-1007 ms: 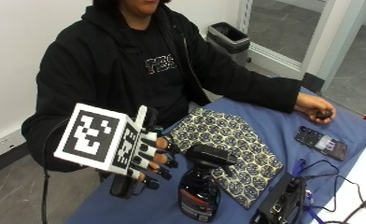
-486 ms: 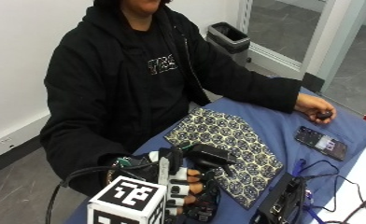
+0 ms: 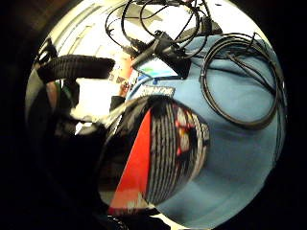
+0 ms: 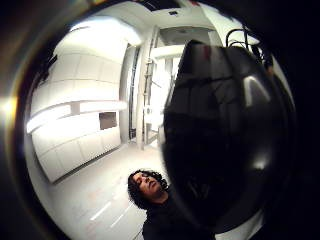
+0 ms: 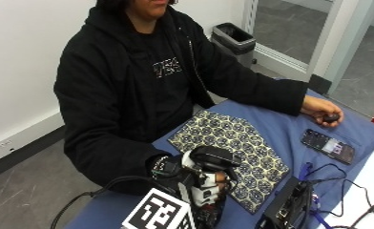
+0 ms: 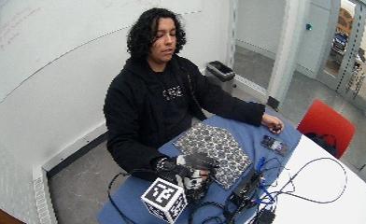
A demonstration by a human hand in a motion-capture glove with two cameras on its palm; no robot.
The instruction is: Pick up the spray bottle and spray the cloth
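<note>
Gloved right hand (image 5: 196,183) wrapped round spray bottle (image 5: 211,164), grip holding its neck and body. Bottle upright on blue worktop (image 5: 282,131), at near corner of patterned cloth (image 5: 234,143). Cloth flat before person. Bare hand (image 5: 320,110) rests far side, near phone (image 5: 328,145).

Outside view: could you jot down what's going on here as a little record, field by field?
Gloved right hand: wrapped round the spray bottle
Spray bottle: dark, black trigger head, upright on the blue table, beside the cloth
Cloth: patterned, lying flat in front of the person
Bare hand: resting at the table's far edge, holding a small dark object
Phone: lying flat near that hand
Cables: at the table's near side, by a black box
Task stage: bottle gripped, spraying not yet visible
</note>
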